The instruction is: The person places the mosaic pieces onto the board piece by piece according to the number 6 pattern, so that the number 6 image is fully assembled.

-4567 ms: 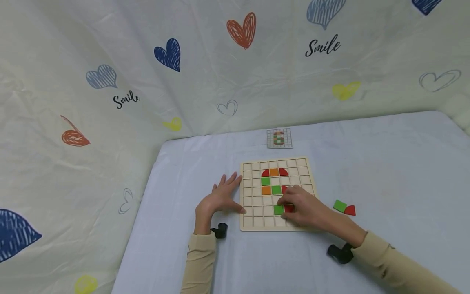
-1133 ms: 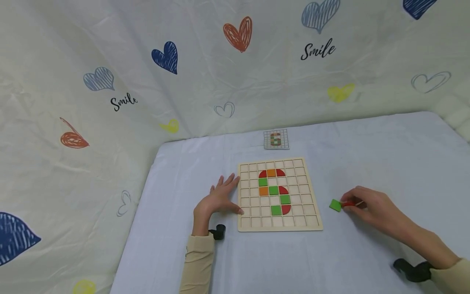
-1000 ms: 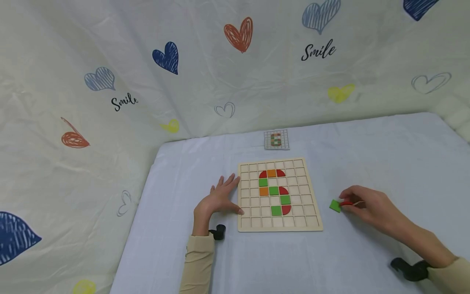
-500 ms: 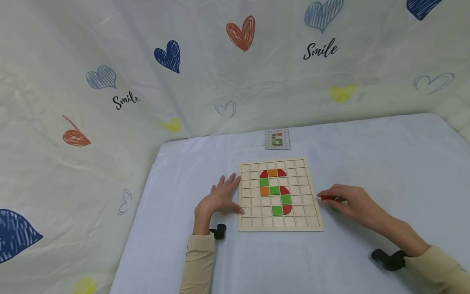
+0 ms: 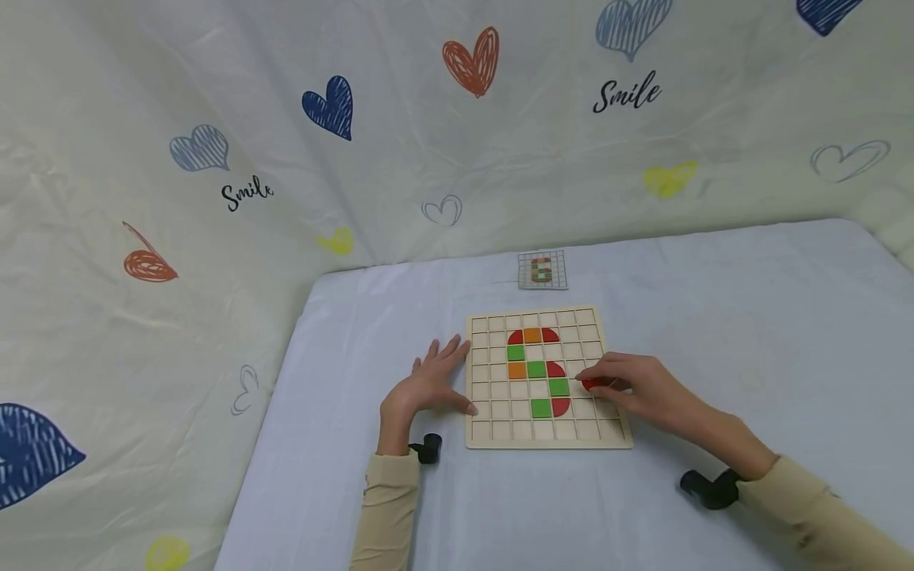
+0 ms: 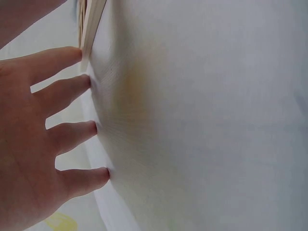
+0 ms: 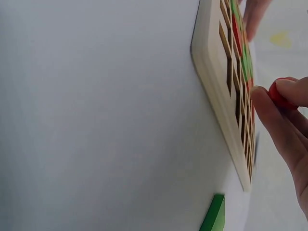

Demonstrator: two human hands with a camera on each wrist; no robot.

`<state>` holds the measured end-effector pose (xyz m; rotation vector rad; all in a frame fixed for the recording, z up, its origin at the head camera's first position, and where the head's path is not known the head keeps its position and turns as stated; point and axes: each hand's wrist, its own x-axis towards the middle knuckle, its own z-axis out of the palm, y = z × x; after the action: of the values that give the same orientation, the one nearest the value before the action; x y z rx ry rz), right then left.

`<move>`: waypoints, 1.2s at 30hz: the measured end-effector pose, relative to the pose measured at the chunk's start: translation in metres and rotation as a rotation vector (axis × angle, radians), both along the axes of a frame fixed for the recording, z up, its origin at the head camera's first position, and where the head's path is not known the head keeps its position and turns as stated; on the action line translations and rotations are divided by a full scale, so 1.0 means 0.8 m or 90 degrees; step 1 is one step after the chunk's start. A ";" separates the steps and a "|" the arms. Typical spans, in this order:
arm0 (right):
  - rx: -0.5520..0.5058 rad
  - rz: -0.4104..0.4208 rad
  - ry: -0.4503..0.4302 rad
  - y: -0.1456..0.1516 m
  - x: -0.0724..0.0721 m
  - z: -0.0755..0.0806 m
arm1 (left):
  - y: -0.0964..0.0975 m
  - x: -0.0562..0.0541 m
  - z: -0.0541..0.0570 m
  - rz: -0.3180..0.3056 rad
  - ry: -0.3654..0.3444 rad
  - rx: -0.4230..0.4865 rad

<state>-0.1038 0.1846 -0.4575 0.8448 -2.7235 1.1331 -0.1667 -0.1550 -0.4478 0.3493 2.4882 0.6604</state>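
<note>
A square wooden grid board (image 5: 500, 432) lies on the table, with red, orange and green tiles set in its cells. My left hand (image 5: 426, 386) is spread at the board's left edge, thumb and fingertips at the rim; in the left wrist view its fingers (image 6: 72, 132) are straight and apart. My right hand (image 5: 635, 387) pinches a red quarter-round tile (image 5: 589, 384) between thumb and fingers, over the right part of the board. In the right wrist view the red tile (image 7: 281, 94) is partly covered by the fingers.
A pattern card (image 5: 543, 270) with a small coloured figure on a grid lies behind the board. A green tile (image 7: 215, 216) lies on the cloth right of the board, hidden behind the right hand in the head view. A printed white cloth (image 5: 400, 159) hangs behind the table.
My right hand has picked up the red quarter-round tile from beside the green tile and carried it left over the board. The left hand has stayed at the board's edge.
</note>
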 end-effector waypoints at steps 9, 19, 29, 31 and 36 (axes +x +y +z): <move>-0.036 0.077 -0.017 -0.028 -0.011 -0.004 | -0.001 0.002 0.001 0.002 0.000 0.006; -0.024 0.114 -0.017 -0.064 -0.020 0.000 | 0.001 0.002 0.001 0.005 -0.001 0.002; 0.025 0.157 -0.078 -0.095 -0.034 0.002 | 0.001 0.001 0.002 0.005 0.002 -0.007; 0.034 0.161 -0.091 -0.101 -0.036 0.001 | 0.000 0.001 0.002 0.004 0.002 -0.004; 0.063 0.180 -0.091 -0.110 -0.039 -0.004 | -0.001 0.000 0.001 0.003 0.000 0.004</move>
<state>-0.1354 0.0963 -0.4606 1.2414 -2.8623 1.1526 -0.1664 -0.1554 -0.4472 0.3461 2.4886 0.6709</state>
